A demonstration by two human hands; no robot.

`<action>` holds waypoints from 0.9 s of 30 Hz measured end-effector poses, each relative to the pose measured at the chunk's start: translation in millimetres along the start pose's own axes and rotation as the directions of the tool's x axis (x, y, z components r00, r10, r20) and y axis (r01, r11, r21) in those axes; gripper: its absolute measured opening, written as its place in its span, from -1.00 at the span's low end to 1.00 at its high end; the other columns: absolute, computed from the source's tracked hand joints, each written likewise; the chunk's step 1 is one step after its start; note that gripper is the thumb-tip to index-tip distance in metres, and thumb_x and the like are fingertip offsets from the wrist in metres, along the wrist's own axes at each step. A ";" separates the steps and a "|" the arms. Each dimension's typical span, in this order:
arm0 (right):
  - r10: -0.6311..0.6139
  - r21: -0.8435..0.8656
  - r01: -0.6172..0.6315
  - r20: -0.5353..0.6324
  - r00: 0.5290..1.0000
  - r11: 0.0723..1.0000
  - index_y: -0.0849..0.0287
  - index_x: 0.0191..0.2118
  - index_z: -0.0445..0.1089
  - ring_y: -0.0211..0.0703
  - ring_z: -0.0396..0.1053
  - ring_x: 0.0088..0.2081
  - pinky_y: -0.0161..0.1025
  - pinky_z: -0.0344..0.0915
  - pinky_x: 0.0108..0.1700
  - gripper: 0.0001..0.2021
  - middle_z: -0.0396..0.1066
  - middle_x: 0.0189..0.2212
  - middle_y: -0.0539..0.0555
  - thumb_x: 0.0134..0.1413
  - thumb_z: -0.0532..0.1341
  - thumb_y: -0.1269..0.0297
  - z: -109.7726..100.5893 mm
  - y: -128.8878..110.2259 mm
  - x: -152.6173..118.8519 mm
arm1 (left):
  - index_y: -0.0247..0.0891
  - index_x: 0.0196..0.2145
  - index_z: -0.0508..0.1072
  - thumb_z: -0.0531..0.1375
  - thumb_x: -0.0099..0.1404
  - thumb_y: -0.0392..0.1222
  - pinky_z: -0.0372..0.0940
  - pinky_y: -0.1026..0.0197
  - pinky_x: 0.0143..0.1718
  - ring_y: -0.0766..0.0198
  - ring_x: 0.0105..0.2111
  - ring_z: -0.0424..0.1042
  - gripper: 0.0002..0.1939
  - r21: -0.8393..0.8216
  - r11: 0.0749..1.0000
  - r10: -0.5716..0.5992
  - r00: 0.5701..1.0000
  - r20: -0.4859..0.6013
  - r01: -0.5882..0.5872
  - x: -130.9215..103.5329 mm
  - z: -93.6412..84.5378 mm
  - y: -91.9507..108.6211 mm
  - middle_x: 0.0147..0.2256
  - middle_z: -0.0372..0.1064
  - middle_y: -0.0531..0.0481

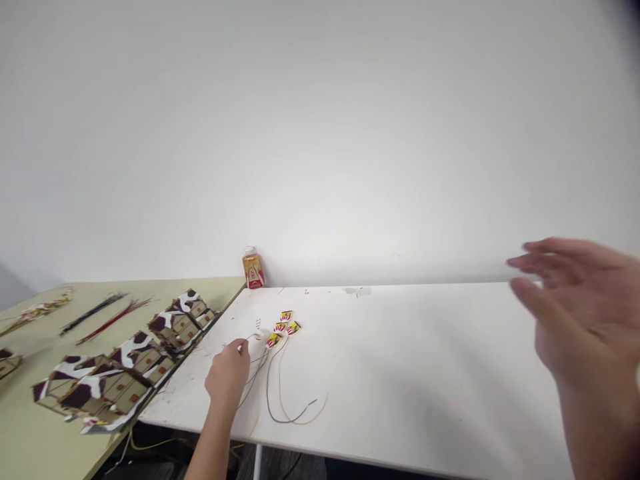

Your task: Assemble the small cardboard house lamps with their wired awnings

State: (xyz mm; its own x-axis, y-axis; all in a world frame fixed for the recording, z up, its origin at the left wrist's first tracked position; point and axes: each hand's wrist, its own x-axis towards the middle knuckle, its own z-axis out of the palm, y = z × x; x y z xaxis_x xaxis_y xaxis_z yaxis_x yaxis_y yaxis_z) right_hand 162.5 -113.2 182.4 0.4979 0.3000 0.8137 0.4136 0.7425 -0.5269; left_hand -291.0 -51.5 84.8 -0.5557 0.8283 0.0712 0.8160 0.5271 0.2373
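My left hand point(229, 373) is over the left part of the white table, its fingers pinched on a thin wire beside several small yellow-and-red tags point(273, 341). Thin dark and pale wires point(280, 419) trail from the tags toward the table's front edge. Raised at the right side of the view, my right hand point(583, 300) has its fingers apart and nothing in it; it is slightly blurred.
Small model houses with brown-and-white roofs point(135, 360) line the right edge of a yellowish table point(30, 413). Red wires point(113, 321) and dark wires point(93, 313) lie behind them. An orange-red bottle point(253, 269) stands by the wall.
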 end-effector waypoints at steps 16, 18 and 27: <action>0.460 -0.329 -0.324 0.568 0.683 0.887 0.05 -0.23 0.39 -0.15 0.33 -0.28 -0.27 0.32 -0.36 -0.79 0.38 -0.22 0.07 0.14 0.15 0.06 1.4 60.3 -71.5 | -0.21 -0.15 0.47 0.21 0.19 -0.39 0.20 0.13 -0.16 0.13 -0.15 0.38 -0.74 0.332 0.363 0.645 -0.023 -0.764 -0.870 -44.0 -5.8 130.6 -0.07 0.47 -0.07; 0.467 -0.306 -0.353 0.601 0.648 0.884 0.04 -0.22 0.40 -0.15 0.33 -0.27 -0.30 0.29 -0.41 -0.79 0.38 -0.22 0.08 0.17 0.13 0.07 2.1 57.6 -74.3 | -0.21 -0.17 0.47 0.19 0.20 -0.41 0.19 0.11 -0.16 0.12 -0.12 0.37 -0.76 0.328 0.222 0.698 -0.085 -0.711 -0.918 -68.9 8.8 159.8 -0.07 0.47 -0.03; 0.525 -0.367 -0.378 0.520 0.674 0.850 0.00 -0.06 0.39 -0.21 0.20 -0.40 -0.25 0.26 -0.36 -0.73 0.27 -0.41 0.02 0.15 0.16 0.08 -19.5 58.3 -85.7 | -0.22 -0.37 0.47 0.17 0.22 -0.38 0.15 0.15 -0.28 0.22 -0.18 0.35 -0.89 0.193 -0.081 0.699 -0.194 -0.689 -0.978 -149.3 73.3 243.8 -0.08 0.46 0.06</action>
State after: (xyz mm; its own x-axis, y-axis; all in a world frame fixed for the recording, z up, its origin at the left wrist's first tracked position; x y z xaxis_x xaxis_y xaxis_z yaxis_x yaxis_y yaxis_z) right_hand 158.8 -107.2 77.1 0.1558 0.9034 0.3996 0.4433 0.2975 -0.8455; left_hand 2.6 -32.7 61.1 0.5683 0.0768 0.8192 0.5078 -0.8161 -0.2758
